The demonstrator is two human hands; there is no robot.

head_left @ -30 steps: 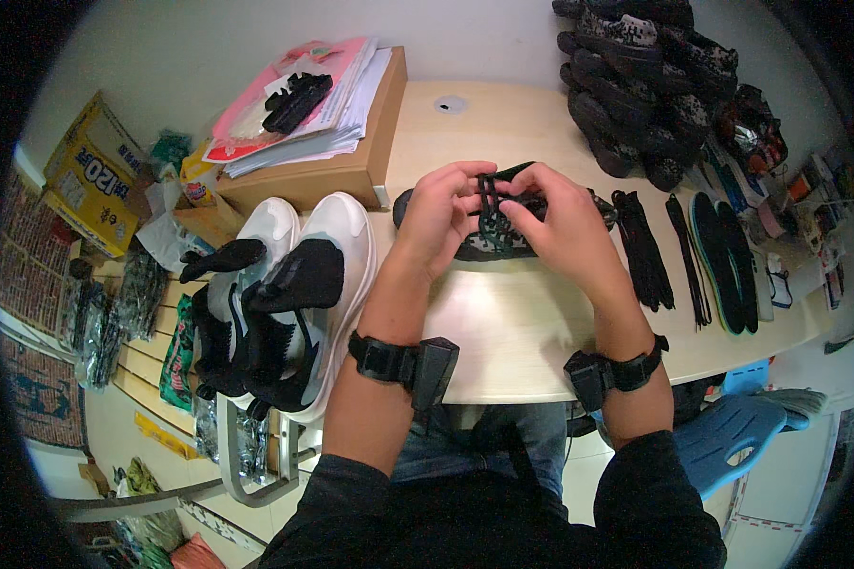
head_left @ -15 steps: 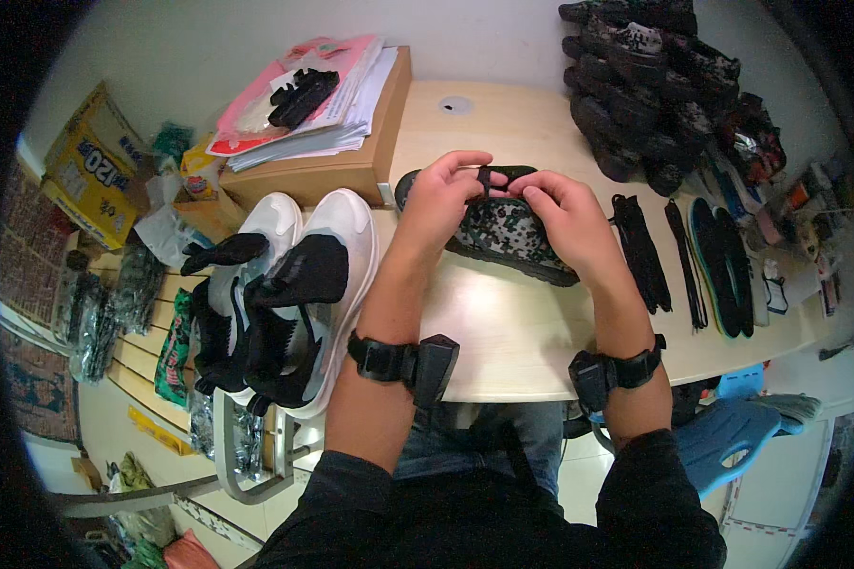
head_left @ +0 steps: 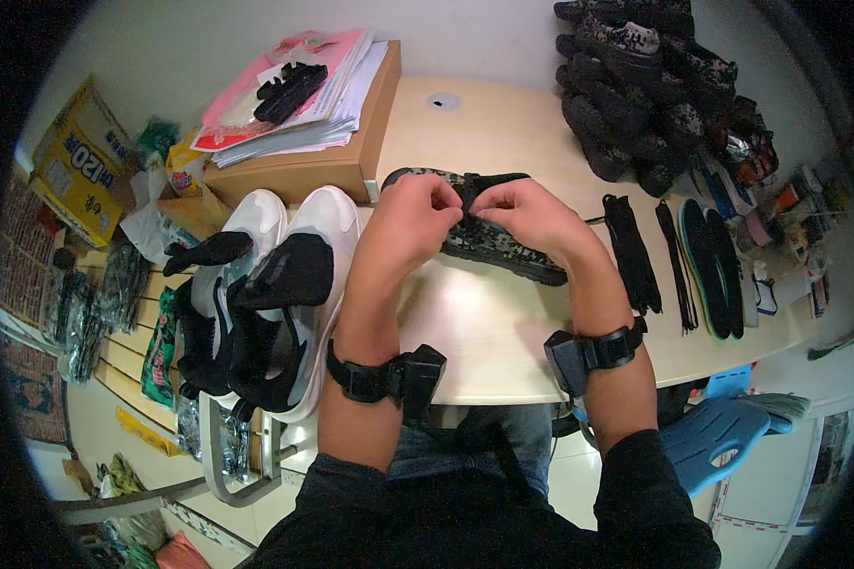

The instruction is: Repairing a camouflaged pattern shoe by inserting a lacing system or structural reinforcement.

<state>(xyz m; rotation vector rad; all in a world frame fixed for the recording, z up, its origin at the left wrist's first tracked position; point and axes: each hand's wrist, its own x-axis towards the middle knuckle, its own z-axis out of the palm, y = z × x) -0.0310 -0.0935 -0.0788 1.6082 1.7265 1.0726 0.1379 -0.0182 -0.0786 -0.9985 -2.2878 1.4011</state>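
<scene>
A camouflage-patterned shoe (head_left: pixel 508 248) with a dark sole lies on the table, its length running left to right. My left hand (head_left: pixel 416 216) is over its left half, thumb and fingertips pinched together at the black shoelace (head_left: pixel 468 190). From the other side my right hand (head_left: pixel 531 220) meets it, also closed in a pinch on the lace. The fingertips of both hands nearly touch above the shoe's opening. The lace ends between the fingers are too small and dark to make out fully.
White-and-black sneakers (head_left: pixel 304 284) stand at the left, before a cardboard box (head_left: pixel 375 133) topped with papers (head_left: pixel 346 114). At the right lie bundled black laces (head_left: pixel 633 256) and insoles (head_left: pixel 712 270). Dark shoes (head_left: pixel 636 95) are piled behind. A blue stool (head_left: pixel 716 441) is below.
My hands have drawn together over the shoe and turned inward, fingers closing on the lace. The lace loop seen around my left fingers is now low against the shoe. The view has shifted slightly.
</scene>
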